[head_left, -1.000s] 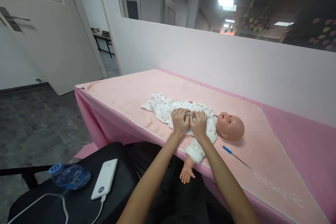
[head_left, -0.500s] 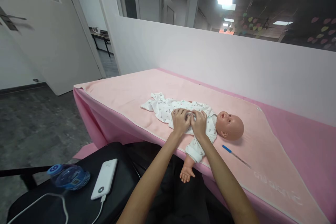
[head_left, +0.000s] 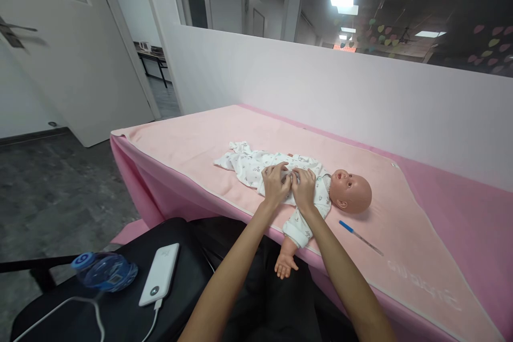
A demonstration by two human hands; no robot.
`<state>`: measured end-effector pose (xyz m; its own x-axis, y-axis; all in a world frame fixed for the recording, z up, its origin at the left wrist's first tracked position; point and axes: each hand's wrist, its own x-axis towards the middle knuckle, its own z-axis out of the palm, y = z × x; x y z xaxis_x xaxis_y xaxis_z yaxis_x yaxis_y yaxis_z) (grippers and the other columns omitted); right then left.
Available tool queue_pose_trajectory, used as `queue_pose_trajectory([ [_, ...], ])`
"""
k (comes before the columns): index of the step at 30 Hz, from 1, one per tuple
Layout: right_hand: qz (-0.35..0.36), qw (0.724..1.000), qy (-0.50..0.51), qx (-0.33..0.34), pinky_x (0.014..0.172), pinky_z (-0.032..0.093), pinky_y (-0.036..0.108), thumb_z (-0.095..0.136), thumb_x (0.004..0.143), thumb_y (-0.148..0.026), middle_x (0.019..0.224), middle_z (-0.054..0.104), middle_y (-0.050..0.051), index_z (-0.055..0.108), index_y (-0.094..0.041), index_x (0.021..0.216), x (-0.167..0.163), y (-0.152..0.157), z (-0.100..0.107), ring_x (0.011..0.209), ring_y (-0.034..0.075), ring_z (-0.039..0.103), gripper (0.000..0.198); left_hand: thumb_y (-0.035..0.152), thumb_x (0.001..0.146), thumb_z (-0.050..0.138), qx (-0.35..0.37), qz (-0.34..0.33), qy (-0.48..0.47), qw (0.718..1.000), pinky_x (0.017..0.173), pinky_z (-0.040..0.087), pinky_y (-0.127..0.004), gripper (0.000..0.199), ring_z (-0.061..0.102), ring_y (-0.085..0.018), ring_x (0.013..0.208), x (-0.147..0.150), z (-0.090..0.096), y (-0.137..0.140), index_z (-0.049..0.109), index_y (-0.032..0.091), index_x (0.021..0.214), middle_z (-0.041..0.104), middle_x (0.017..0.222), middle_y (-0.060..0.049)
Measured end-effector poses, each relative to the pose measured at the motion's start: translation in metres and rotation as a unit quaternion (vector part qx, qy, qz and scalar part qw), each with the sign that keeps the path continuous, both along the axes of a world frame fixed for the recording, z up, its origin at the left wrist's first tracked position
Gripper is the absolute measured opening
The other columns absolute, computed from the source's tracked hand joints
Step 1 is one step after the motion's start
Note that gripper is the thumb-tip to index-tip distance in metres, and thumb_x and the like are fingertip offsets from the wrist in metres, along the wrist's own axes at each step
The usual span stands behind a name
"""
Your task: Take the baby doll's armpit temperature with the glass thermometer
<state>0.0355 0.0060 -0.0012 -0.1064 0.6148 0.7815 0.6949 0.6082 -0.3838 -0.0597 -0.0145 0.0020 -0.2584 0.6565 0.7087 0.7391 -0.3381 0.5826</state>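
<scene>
A baby doll (head_left: 351, 192) lies on its back on the pink mat (head_left: 192, 144), its head to the right. It wears white printed baby clothes (head_left: 248, 165). On the doll's belly, my left hand (head_left: 276, 184) pinches the front of the clothes. Close beside it my right hand (head_left: 303, 187) pinches the cloth too, fingers bent, the two thumbs nearly meeting. What exactly lies between the fingertips, cloth edge or fastener, is too small to tell. The doll's near arm (head_left: 286, 259) hangs over the mat's front edge, below my hands.
A blue-capped pen-like stick (head_left: 360, 236) lies on the mat near the doll's head. On the black chair (head_left: 188, 283) at left are a water bottle (head_left: 106, 271) and a white power bank (head_left: 160, 273) with a cable. A white wall (head_left: 320, 80) backs the table.
My left fingers have shifted slightly, the index finger lifting a little from the cloth. Both hands stay at the same spot on the doll's belly.
</scene>
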Motion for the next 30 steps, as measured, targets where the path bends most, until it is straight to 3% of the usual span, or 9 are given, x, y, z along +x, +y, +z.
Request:
queue_pose_trajectory([
  [22, -0.004, 1.000, 0.003, 0.001, 0.099, 0.026, 0.038, 0.035, 0.087, -0.019, 0.084, 0.065, 0.002, 0.057, -0.019, 0.085, -0.0003, 0.0016, -0.0026, 0.080, 0.014, 0.056, 0.021, 0.013, 0.070, 0.045, -0.008, -0.022, 0.003, 1.000, 0.089, 0.030, -0.038, 0.030, 0.052, -0.021, 0.088, 0.0005, 0.0011, 0.0001, 0.052, 0.023, 0.097, 0.065, 0.083, -0.001],
  [30, -0.027, 1.000, 0.005, 0.012, 0.099, 0.028, 0.037, 0.036, 0.088, -0.022, 0.083, 0.064, 0.003, 0.057, -0.018, 0.086, -0.0001, -0.0009, 0.0007, 0.081, 0.015, 0.055, 0.021, 0.014, 0.070, 0.049, 0.019, -0.009, 0.005, 1.000, 0.089, 0.028, -0.038, 0.025, 0.049, -0.021, 0.092, 0.0014, -0.0013, -0.0015, 0.054, 0.023, 0.092, 0.065, 0.084, 0.000],
])
